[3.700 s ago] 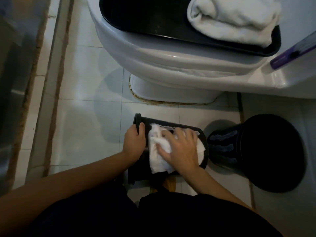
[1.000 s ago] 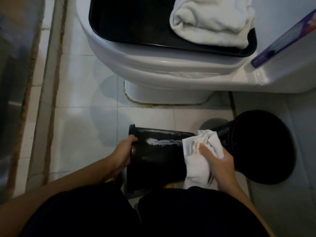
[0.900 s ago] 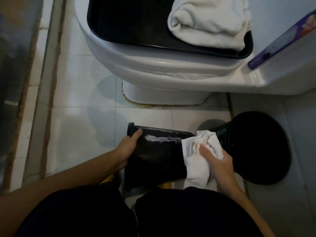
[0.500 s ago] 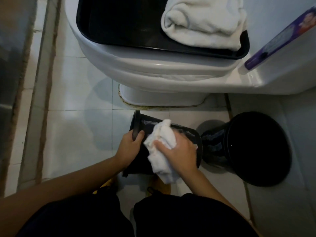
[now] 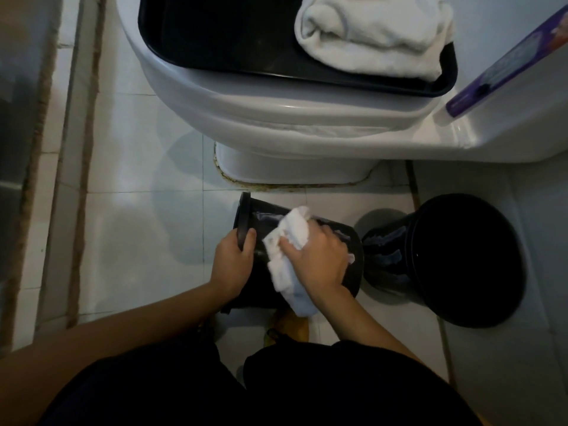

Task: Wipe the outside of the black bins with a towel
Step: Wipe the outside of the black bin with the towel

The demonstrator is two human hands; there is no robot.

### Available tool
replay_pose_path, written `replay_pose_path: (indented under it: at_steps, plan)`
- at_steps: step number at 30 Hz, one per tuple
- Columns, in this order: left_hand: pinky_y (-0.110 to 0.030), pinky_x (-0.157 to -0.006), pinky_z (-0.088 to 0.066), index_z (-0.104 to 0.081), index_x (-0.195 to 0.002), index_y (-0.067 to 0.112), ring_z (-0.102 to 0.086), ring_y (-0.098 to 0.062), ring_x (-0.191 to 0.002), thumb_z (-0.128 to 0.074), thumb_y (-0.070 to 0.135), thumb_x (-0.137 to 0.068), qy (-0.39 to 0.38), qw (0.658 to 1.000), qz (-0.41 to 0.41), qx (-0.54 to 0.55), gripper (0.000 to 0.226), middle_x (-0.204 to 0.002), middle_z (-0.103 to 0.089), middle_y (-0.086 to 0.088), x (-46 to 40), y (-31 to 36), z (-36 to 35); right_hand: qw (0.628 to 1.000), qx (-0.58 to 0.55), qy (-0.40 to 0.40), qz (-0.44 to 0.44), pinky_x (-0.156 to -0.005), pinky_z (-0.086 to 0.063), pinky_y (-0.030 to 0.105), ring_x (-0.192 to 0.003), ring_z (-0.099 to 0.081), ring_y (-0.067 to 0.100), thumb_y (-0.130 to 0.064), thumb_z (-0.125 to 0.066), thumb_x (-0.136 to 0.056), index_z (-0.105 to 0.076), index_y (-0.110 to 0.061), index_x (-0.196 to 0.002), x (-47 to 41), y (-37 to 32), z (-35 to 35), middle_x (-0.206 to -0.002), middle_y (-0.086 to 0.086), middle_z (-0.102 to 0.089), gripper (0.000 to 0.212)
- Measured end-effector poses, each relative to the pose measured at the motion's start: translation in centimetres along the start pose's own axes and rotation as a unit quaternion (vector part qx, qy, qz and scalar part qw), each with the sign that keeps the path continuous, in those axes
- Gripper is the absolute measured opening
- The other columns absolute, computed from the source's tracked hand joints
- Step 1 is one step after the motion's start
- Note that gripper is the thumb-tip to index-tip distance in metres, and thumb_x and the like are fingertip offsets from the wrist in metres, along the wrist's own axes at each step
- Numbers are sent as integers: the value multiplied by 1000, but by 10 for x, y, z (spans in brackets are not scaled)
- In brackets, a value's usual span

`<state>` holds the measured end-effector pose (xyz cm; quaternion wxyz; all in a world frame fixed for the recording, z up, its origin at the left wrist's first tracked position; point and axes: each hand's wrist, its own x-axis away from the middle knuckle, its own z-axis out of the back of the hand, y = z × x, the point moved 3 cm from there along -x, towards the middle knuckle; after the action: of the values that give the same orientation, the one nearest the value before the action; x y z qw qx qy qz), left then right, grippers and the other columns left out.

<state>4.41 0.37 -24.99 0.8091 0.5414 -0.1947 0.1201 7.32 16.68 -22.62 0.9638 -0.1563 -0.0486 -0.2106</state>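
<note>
Moved back from the bin's base to its upper side wall over the past second, the white towel (image 5: pixel 285 256) is pressed there by the right hand (image 5: pixel 316 259), whose fingers are curled round the cloth. Behind, a toilet (image 5: pixel 276 118) is seen carrying a black tray (image 5: pixel 215 35) with a folded towel (image 5: pixel 368 32). A second black bin (image 5: pixel 461 259) is stood just right of the first. On its side on the tiled floor, the held black bin (image 5: pixel 350 272) is steadied by the left hand (image 5: pixel 232 265), clasped over its rim.
</note>
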Motion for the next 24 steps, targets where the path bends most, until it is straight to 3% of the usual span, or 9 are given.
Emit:
replay_pose_path:
  at_steps: [4,6,9,12,16,19,21,24]
  plan:
    - [-15,-56,-44,-61,-81,9,-61,-7,-66,-50,23,-99,8,1000,-9,2,25,-71,-64,-2,2,-2,2,997,13,3,82,-90,-49,39,-100,-63,22,-69,-52,-84,-60,-22,-124,6,-18,-6,-110,4,-68,63]
    - [-8,-54,-43,-61,-83,13,-60,-3,-67,-49,23,-100,7,1000,-15,-6,23,-73,-63,3,3,1,2,1000,-2,4,15,-85,-51,36,-95,-64,24,-68,-53,-85,-60,-21,-122,-3,-1,1,-107,6,-68,60]
    - [-9,-60,-47,-61,-95,15,-63,-4,-78,-47,27,-100,-14,1000,-7,-1,20,-83,-65,4,8,-1,2,994,14,-37,-104,-82,-49,36,-99,-65,31,-69,-56,-84,-60,-19,-120,-25,29,9,-111,12,-68,62]
    - [-11,-63,-46,-59,-103,15,-62,-5,-83,-45,26,-101,-27,999,10,31,18,-88,-64,5,5,2,2,996,26,-37,-78,-81,-51,37,-99,-65,31,-75,-54,-81,-60,-19,-120,-30,38,10,-110,12,-68,69]
    - [-25,-72,-51,-53,-117,19,-62,-13,-91,-46,33,-100,-49,992,84,81,23,-101,-62,2,-13,11,-1,994,15,-92,-57,-89,-49,39,-107,-60,27,-88,-50,-69,-54,-22,-126,-22,42,10,-116,7,-64,88]
    - [-29,-77,-55,-60,-107,16,-66,-13,-85,-39,34,-102,-57,996,57,45,28,-94,-67,-1,-22,15,-2,992,57,-115,-1,-96,-42,41,-116,-52,25,-88,-55,-63,-42,-26,-139,-13,32,16,-126,5,-57,98]
    - [-27,-68,-54,-61,-101,13,-66,-12,-78,-39,32,-103,-38,998,53,24,29,-87,-66,-2,-27,16,-3,988,63,-129,62,-99,-39,40,-118,-50,25,-80,-62,-66,-36,-28,-144,-4,15,18,-130,4,-54,98]
    - [-30,-64,-52,-63,-96,7,-66,-20,-76,-41,30,-102,-19,999,47,-1,32,-84,-68,-8,-34,14,-2,972,51,-105,203,-91,-41,38,-110,-55,24,-66,-69,-71,-42,-29,-142,18,-12,11,-120,3,-57,84]
